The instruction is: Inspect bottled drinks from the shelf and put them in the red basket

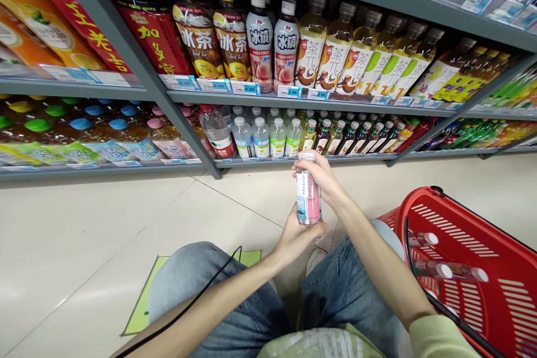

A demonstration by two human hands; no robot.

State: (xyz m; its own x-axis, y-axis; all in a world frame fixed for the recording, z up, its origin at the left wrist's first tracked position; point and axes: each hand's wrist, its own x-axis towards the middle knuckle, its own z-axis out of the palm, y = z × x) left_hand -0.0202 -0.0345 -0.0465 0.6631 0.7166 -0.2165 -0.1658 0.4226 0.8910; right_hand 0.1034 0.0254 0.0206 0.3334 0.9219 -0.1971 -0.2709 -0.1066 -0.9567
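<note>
A small clear bottle with a pink and blue label [308,194] is held upright between both hands, above my knees. My left hand [296,238] cups its base from below, fingers curled round it. My right hand [322,174] grips its top and cap from the right. I am crouched in front of a low shelf of drinks. Directly behind the bottle stands a row of small white-capped bottles [262,137] on the bottom shelf.
A red shopping basket [482,268] sits on the floor at my right, with three clear bottles [444,270] lying in it. Grey shelves [293,100] hold tea and juice bottles. Pale floor tiles and a green floor sticker [145,302] lie to the left.
</note>
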